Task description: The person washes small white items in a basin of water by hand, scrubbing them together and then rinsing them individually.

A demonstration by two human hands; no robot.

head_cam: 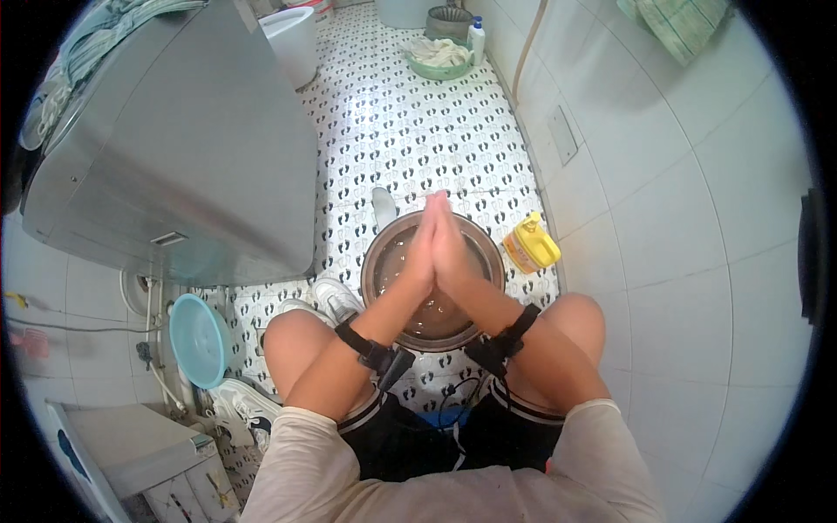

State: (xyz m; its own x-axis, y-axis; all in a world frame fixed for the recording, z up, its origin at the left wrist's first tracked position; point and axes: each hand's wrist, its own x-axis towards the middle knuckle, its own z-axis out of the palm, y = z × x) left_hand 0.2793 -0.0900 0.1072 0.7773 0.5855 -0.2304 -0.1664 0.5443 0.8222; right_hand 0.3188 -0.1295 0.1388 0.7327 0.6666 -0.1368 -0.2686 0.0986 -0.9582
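Palm to palm, my left hand (424,252) and my right hand (448,252) are pressed together above a round brown-rimmed basin (370,287). Their straight fingers point away from me, and no object shows between them. Water with a few bubbles (435,314) lies in the basin under my wrists. A yellow pump bottle (537,248) with a label stands on the floor to the basin's right. Just beyond the rim at the left lies a pale grey, flat oblong thing (384,207), partly hidden by the basin; its kind is unclear.
A grey metal appliance cabinet (196,150) rises at the left, above a light-blue plastic basin (196,340). White sneakers (337,297) sit beside my left knee. Farther off are a green basin of pale cloth (439,68) and a white pump bottle (477,40). A tiled wall (673,216) runs along the right.
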